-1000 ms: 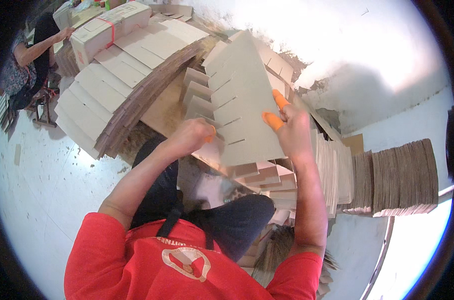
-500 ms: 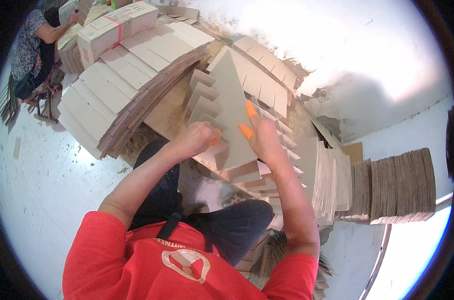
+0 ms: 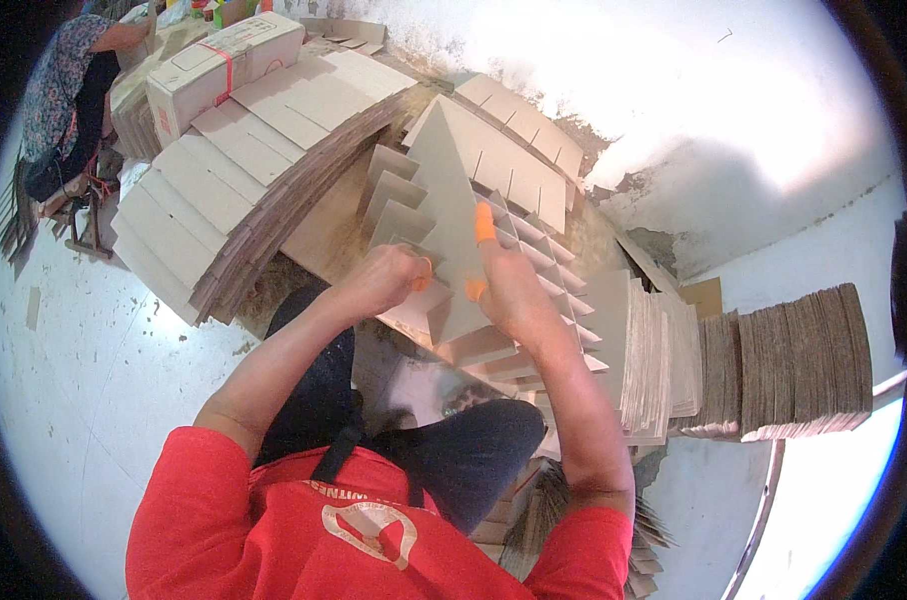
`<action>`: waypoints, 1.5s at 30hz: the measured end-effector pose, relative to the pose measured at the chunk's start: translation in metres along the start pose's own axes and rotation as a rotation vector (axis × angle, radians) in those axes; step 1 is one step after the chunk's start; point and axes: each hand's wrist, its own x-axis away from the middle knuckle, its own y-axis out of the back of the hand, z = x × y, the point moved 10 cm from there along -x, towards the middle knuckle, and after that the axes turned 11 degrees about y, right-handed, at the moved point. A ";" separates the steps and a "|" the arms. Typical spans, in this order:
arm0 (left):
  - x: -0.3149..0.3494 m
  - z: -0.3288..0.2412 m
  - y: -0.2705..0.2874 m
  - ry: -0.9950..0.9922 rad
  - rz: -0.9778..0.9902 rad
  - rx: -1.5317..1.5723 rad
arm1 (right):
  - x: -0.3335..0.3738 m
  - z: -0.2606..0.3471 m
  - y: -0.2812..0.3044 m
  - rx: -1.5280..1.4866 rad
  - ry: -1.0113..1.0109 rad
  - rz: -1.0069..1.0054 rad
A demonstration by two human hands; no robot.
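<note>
Cardboard sheet (image 3: 448, 205) stands tilted in front of the person, between the two hands, among slotted cardboard strips (image 3: 549, 262) that form a grid over the desk (image 3: 319, 232). Orange-tipped fingers of the right hand (image 3: 514, 285) are clamped on the sheet near its right edge. Curled fingers of the left hand (image 3: 382, 280) sit just beside its left side; I cannot tell whether they grip anything. Overlapping flat cardboard pieces (image 3: 259, 140) lie to the left, bearing a red-strapped box (image 3: 224, 75). Brown cardboard stacks (image 3: 799, 365) stand at right.
</note>
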 end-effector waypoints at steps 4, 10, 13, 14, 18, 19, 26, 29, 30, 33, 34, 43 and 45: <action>0.001 -0.003 -0.002 -0.020 -0.006 -0.019 | -0.003 -0.012 -0.028 0.034 -0.031 0.053; 0.002 -0.012 0.004 -0.041 -0.015 -0.041 | -0.006 -0.020 -0.066 0.068 -0.056 0.251; 0.002 -0.007 0.002 -0.035 -0.018 -0.047 | -0.006 -0.018 -0.069 0.046 -0.028 0.219; 0.002 -0.005 0.003 -0.025 -0.018 -0.026 | -0.006 -0.020 -0.062 0.020 -0.021 0.123; 0.003 -0.005 0.014 0.022 -0.018 0.142 | 0.009 -0.052 -0.027 -0.096 -0.068 -0.301; 0.004 -0.005 0.019 0.035 -0.018 0.202 | 0.020 -0.059 -0.020 -0.137 -0.172 -0.325; 0.042 0.101 -0.023 0.599 0.116 0.898 | 0.071 -0.057 -0.040 -0.253 -0.202 -0.420; 0.058 0.127 -0.070 0.746 0.227 1.085 | 0.073 -0.035 -0.055 -0.225 -0.138 -0.395; 0.061 0.129 -0.081 0.806 0.256 1.068 | 0.073 -0.028 -0.057 -0.201 -0.122 -0.385; 0.064 0.125 -0.116 0.894 0.397 1.026 | 0.074 -0.027 -0.068 -0.298 -0.150 -0.378; 0.065 0.121 -0.123 0.864 0.416 1.188 | 0.075 -0.027 -0.069 -0.326 -0.132 -0.394; 0.084 0.135 -0.154 0.894 0.218 1.534 | 0.077 -0.022 -0.071 -0.393 -0.104 -0.411; 0.092 0.152 -0.158 0.993 0.112 1.435 | 0.076 -0.019 -0.068 -0.353 -0.089 -0.411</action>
